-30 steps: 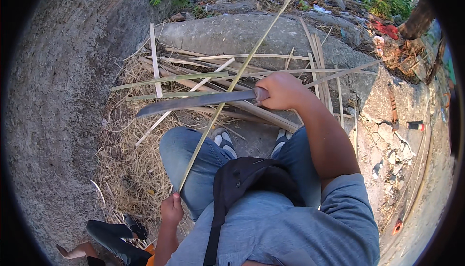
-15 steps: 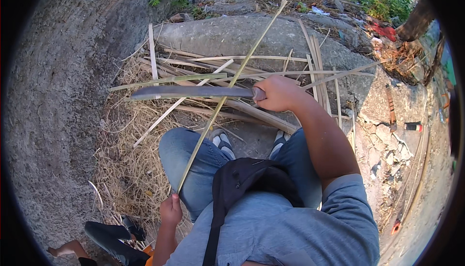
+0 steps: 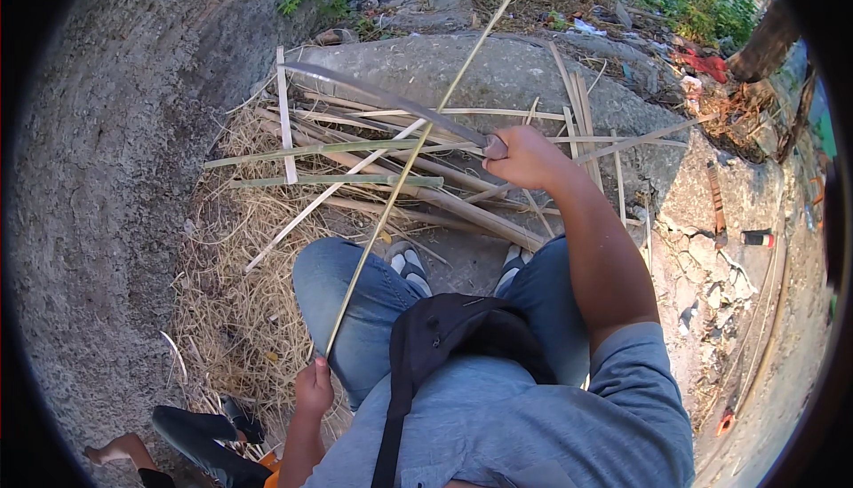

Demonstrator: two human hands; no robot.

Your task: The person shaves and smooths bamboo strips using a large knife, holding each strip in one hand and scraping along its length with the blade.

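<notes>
My left hand [image 3: 314, 388], beside my left knee, is closed on the near end of a long, thin bamboo strip [image 3: 380, 227]. The strip slants up and away to the right, past my knee and over a pile of bamboo pieces. In my right hand [image 3: 526, 161] is the handle of a machete [image 3: 382, 97], gripped in a closed fist. Its long dark blade points to the far left and crosses the strip's upper part; whether they touch I cannot tell. Below the blade lie pale split bamboo slats [image 3: 329, 148] and thicker poles [image 3: 471, 213].
Thin shavings [image 3: 258, 310] cover the ground at my left, beside a rough wall [image 3: 107, 177]. A large stone slab [image 3: 426, 66] lies beyond the pile. Another person's leg [image 3: 200, 439] and hand [image 3: 107, 451] show at the lower left. A brown-handled tool [image 3: 717, 199] lies at the right.
The machete has swung up and away, its tip rising from level to the far left. My right hand has shifted slightly right; my left hand stays on the strip.
</notes>
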